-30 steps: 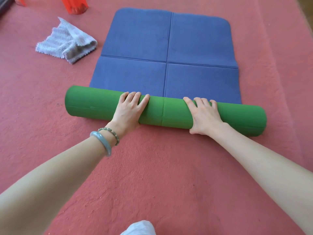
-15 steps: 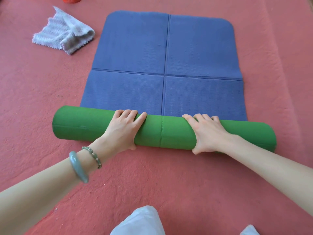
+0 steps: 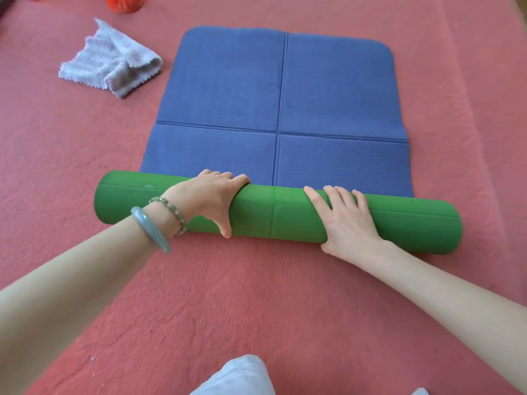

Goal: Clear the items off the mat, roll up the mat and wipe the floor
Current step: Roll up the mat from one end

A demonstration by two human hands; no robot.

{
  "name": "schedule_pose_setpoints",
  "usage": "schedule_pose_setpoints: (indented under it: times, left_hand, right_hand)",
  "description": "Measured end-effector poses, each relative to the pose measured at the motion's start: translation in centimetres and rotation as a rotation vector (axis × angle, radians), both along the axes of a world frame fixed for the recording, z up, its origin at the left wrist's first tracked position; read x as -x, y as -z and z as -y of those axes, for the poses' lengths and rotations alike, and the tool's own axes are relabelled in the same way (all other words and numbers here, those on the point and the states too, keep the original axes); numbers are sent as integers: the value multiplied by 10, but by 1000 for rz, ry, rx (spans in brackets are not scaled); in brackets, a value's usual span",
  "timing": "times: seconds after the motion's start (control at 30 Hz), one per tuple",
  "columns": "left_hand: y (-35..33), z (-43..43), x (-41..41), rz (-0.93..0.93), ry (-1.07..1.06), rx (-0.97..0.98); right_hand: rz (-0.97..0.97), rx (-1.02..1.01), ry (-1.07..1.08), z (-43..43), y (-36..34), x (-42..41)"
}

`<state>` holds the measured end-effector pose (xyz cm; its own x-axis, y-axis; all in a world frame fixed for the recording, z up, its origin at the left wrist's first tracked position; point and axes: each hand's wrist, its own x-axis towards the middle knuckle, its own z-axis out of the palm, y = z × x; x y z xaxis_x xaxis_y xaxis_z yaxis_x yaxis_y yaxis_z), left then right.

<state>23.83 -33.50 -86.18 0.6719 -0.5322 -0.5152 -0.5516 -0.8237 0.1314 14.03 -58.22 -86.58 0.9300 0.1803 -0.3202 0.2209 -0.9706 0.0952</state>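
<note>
The mat lies on the red floor covering [image 3: 256, 295] and is rolled partway from the near end. Its green underside forms a thick roll [image 3: 285, 215] across the middle of the view. The flat part [image 3: 228, 89] is blue with crease lines and stretches away from me, with nothing on it. My left hand [image 3: 211, 198] grips the roll left of centre, fingers curled over the top and thumb down the near side. My right hand [image 3: 345, 220] presses on the roll right of centre with its fingers straight and spread.
A crumpled grey-white cloth [image 3: 111, 64] lies on the floor covering left of the mat's far half. A red object [image 3: 125, 2] is cut off at the top edge. White clothing [image 3: 236, 377] shows at the bottom edge.
The roll has turned a little further away from me, so less blue mat shows. My left hand now curls over the roll's top; my right hand lies flatter on it.
</note>
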Motion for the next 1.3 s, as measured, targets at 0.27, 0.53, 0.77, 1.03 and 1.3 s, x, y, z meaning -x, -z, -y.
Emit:
schedule_pose_setpoints:
  times: [0.27,0.53,0.77,1.03,1.3]
  left_hand:
    - [42,-3,49,652,-14,177]
    - [35,4,21,583,-15,127]
    - [15,11,-10,395,-5,63]
    - [0,17,-7,269,-38,32]
    - [-5,3,35,-25,0,-6]
  right_hand:
    - [-191,-31,-17,10,-12,-47]
    - [-95,9,25,5,-8,-39]
    - [-1,32,109,3,-1,-47]
    - [-100,63,24,3,-18,-55]
    - [-352,5,-56,-2,-26,-17]
